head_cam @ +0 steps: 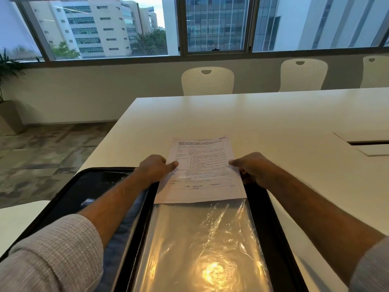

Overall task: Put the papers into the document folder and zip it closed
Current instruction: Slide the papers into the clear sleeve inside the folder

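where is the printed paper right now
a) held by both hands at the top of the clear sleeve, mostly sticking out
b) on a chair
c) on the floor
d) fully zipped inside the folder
a: the left hand and right hand pinch the paper by its side edges, its near edge at the mouth of the clear sleeve in the open folder.

The printed form [202, 171] carries table headings reading "S No." and "Name of the", the rest too blurred.
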